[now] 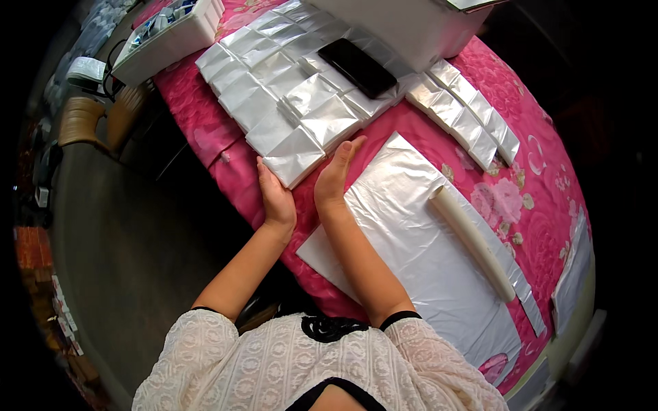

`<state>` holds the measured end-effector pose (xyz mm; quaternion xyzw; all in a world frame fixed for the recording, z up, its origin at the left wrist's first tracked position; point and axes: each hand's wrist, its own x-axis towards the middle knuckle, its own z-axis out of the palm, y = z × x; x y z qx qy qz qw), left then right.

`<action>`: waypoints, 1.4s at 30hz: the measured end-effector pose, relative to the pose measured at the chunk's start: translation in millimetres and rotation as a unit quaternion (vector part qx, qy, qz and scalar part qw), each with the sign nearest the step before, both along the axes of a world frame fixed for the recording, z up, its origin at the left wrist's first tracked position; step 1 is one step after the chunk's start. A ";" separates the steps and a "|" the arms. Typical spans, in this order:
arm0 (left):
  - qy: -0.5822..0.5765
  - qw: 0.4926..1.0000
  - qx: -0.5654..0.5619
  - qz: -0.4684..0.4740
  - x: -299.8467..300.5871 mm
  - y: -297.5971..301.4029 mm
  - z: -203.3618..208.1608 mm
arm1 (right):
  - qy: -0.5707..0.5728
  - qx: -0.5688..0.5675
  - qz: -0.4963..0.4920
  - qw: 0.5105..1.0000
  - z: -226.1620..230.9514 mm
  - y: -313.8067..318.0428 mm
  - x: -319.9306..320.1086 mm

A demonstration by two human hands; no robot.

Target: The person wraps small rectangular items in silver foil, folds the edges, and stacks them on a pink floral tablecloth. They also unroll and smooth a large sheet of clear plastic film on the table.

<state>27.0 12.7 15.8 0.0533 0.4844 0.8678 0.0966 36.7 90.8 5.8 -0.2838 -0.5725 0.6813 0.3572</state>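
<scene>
At the far left, a brown chair [82,122] stands on the floor beside a table covered with a pink floral cloth [219,157]. On the table's upper left, a white box [168,63] holds small blue and white items, too small to make out. To its right lies a broad block of silvery wrapped packets [264,79], set close together in rows, some stacked higher than the rest. The left hand [277,203] is open, its fingers straight along the left side of the block's near corner. The right hand [334,178] is open too, held upright on the other side of that corner, fingers pointing away; whether it presses on the packets I cannot tell. A black phone [357,67] lies on top of the block, near a larger white box [411,34] behind. Right of the right hand, a large silvery sheet [404,219] lies spread on the cloth, with a pale tube [473,244] resting on it. Beyond are 2 narrow rows of similar packets [456,113], side by side.
</scene>
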 end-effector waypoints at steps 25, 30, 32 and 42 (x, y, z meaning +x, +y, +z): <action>0.382 0.899 -0.205 0.063 8.3 -30.0 39.2 | -0.382 -0.087 -0.174 0.903 23.6 426.8 210.9; 0.404 0.890 -0.211 -0.013 40.9 9.3 41.7 | -0.436 -0.132 -0.138 0.880 13.7 458.7 190.6; 0.413 0.889 -0.195 -0.043 47.7 22.6 40.1 | -0.436 -0.110 -0.097 0.888 7.9 463.7 185.5; 0.475 0.821 -0.253 -0.191 50.4 47.7 62.8 | -0.151 0.011 0.046 0.987 82.2 355.3 161.8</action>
